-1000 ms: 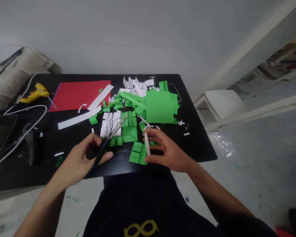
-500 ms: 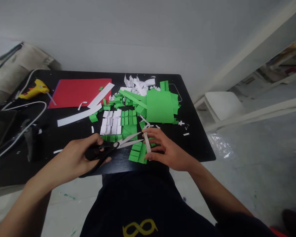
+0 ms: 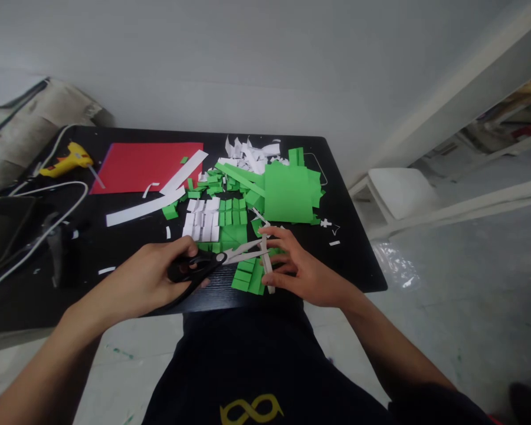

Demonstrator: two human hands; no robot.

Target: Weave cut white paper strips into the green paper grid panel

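Note:
My left hand (image 3: pixel 163 274) is closed around the black handles of a pair of scissors (image 3: pixel 243 252), whose blades point right and stand slightly apart. Between the thumb and fingers of my right hand (image 3: pixel 298 267) is a narrow white paper strip (image 3: pixel 268 268), held upright. The blade tips reach the strip near its upper part. Beneath my hands lie a folded green paper piece (image 3: pixel 243 276) and a green sheet (image 3: pixel 234 236). Just beyond the scissors is a pleated white paper piece (image 3: pixel 201 219), beside a pleated green one (image 3: pixel 232 211).
A green paper stack (image 3: pixel 288 192) lies behind my right hand, with white scraps (image 3: pixel 250 154) heaped beyond. Farther left are a red sheet (image 3: pixel 148 165), long white strips (image 3: pixel 144 208) and a yellow glue gun (image 3: pixel 71 160) with its cable. A white stool (image 3: pixel 400 192) stands right of the black table (image 3: pixel 349 260).
My left hand has moved the scissors to the right, so the blades now meet the paper strip and are closer together. My right hand has stayed nearly in place.

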